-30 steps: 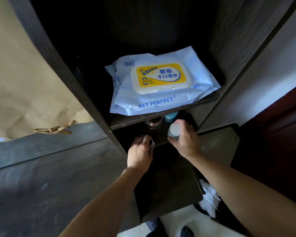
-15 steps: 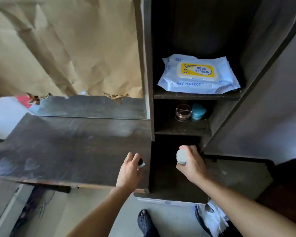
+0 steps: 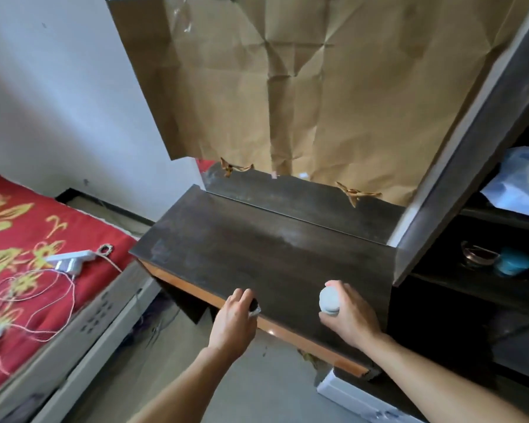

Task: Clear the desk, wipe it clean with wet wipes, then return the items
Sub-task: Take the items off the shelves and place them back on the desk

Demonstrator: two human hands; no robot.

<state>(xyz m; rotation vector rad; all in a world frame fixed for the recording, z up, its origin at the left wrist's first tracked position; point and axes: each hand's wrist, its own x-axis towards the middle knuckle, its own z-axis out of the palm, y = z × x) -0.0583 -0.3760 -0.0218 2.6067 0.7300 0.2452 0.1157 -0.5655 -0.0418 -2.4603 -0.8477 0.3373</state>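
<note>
Dark wooden desktop (image 3: 272, 254): left hand (image 3: 232, 322) grips small black object (image 3: 254, 307), right hand (image 3: 351, 315) white-capped bottle (image 3: 329, 300); set both upright, back from the near edge.

Well left of the left hand (image 3: 235, 319), there's a red bedspread (image 3: 19, 227) with gold flowers. A white power strip (image 3: 71, 257) lies on it, thin white cord (image 3: 52, 300) looping beside. High above the grip: creased brown paper (image 3: 303, 102).
</note>
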